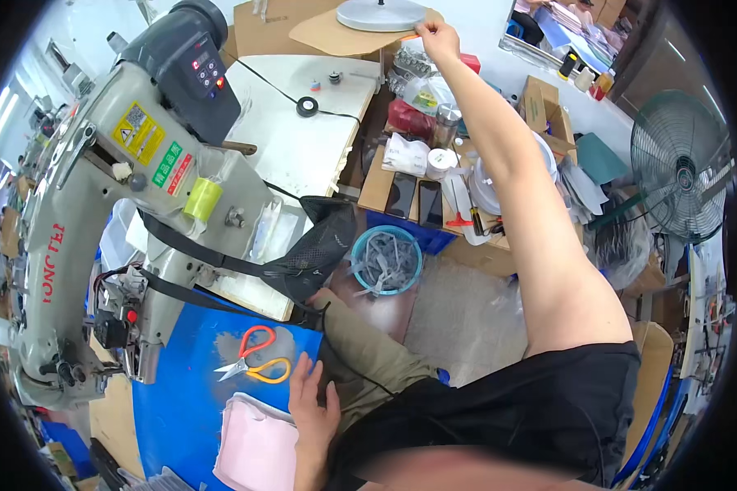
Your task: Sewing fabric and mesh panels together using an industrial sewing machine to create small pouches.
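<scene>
My right hand (436,42) is stretched out to the far top, fingers closed at the edge of a cardboard sheet (319,34) beside a grey round disc (380,18); a small orange bit shows there, too small to name. My left hand (314,397) lies open on the blue work surface (174,385), its fingers apart, just right of a folded pink piece with pale edges (254,442). Orange-and-yellow-handled scissors (261,344) lie above its fingertips.
A grey sewing machine (74,213) fills the left, with black straps and a mesh bag (307,254) hanging beside it. A blue bucket of scraps (386,263) stands on the floor. A cluttered cardboard-topped stand (375,184) and a fan (680,164) are at the right.
</scene>
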Motion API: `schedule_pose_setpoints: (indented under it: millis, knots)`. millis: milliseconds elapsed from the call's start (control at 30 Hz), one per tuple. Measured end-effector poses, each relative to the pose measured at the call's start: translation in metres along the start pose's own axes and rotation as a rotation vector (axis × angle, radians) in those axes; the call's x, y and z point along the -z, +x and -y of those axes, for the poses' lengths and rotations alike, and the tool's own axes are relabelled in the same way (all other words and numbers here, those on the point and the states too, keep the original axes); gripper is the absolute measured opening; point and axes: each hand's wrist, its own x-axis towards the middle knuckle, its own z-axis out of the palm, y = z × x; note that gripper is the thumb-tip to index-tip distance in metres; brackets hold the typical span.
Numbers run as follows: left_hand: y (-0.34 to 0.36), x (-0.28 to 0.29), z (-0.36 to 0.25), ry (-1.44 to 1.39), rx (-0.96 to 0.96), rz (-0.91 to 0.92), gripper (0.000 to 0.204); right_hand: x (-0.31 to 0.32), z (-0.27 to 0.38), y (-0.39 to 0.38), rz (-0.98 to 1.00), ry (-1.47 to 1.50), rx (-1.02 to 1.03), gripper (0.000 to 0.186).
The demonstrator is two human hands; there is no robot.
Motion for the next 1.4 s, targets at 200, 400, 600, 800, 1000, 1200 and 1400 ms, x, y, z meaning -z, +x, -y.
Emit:
schedule_pose_setpoints:
  millis: [200, 400, 600, 800, 1000, 1200, 1400]
  knots:
    - [0.058, 0.023, -0.032, -0.107, -0.143, -0.131, 0.035, 0.013, 0.028, -0.105, 0.091, 0.171, 0.307, 0.021]
    - [0.193, 0.005, -0.075, -0.614, -0.219, -0.163, 0.031, 0.057, 0.1, -0.233, 0.181, 0.281, 0.366, 0.013]
    - [0.289, -0.011, -0.083, -0.944, 0.032, 0.1, 0.047, 0.086, 0.151, -0.322, 0.156, 0.221, 0.747, 0.012]
    - [0.233, 0.018, -0.033, -0.787, -0.118, 0.062, 0.027, 0.097, 0.172, -0.425, 0.34, 0.339, 0.686, 0.016]
    - [0.165, 0.109, -0.01, -0.68, -0.072, 0.16, 0.044, 0.056, 0.193, -0.583, 1.083, 0.464, 0.74, 0.044]
    - [0.12, 0.135, 0.014, -0.626, -0.115, 0.243, 0.031, -0.005, 0.2, -0.591, 1.092, 0.098, 0.889, 0.052]
    - [0.091, 0.118, 0.032, -0.775, 0.08, 0.286, 0.041, 0.041, 0.173, -0.559, 1.562, 0.062, 0.451, 0.07]
